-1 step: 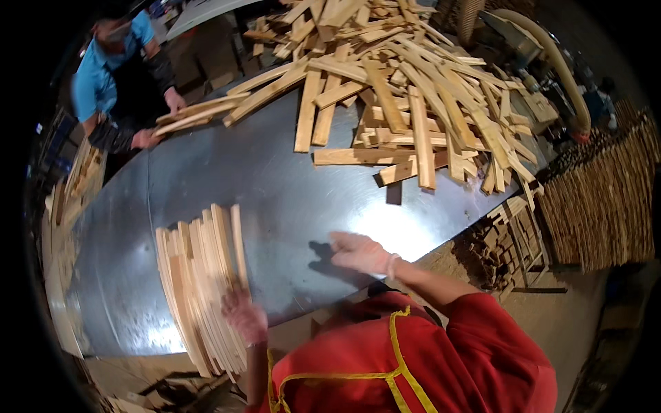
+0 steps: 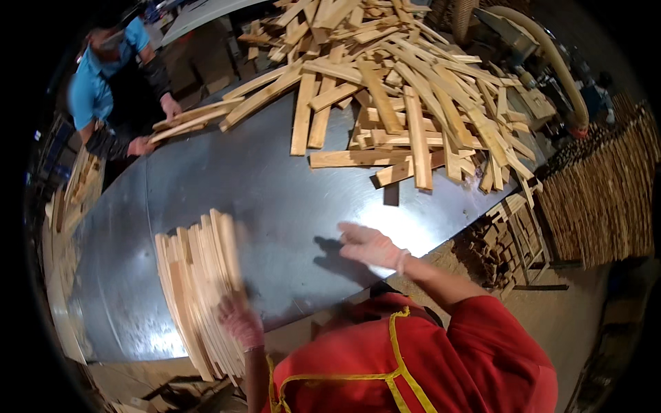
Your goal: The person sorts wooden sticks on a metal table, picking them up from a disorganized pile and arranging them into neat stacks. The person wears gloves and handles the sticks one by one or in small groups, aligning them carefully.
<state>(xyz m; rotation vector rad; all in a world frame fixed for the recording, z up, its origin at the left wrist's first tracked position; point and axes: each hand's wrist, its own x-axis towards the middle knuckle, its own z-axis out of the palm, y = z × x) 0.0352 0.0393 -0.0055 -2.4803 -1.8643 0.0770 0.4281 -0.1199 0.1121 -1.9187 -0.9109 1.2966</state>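
A row of narrow wooden strips (image 2: 196, 275) lies side by side on the metal-topped table (image 2: 296, 206) at the near left, their near ends past the table's edge. My left hand (image 2: 241, 322), in a pale pinkish glove, touches the right side of this row with its fingers stretched out. The outermost strip there is smeared by motion. Over bare metal to the right, my right hand (image 2: 372, 248) hovers in a similar glove, fingers apart and holding nothing. Its shadow falls on the table beside it.
A large jumbled heap of wooden strips (image 2: 413, 103) covers the table's far right. Across the table at the far left, a person in blue (image 2: 103, 89) holds a few strips. A tall wood stack (image 2: 599, 196) and scrap offcuts (image 2: 489, 255) stand off the right edge.
The rightmost strip's far end, earlier apart from the row, has swung left against it. My left hand has moved slightly left. My right hand has shifted slightly right, its fingers more spread.
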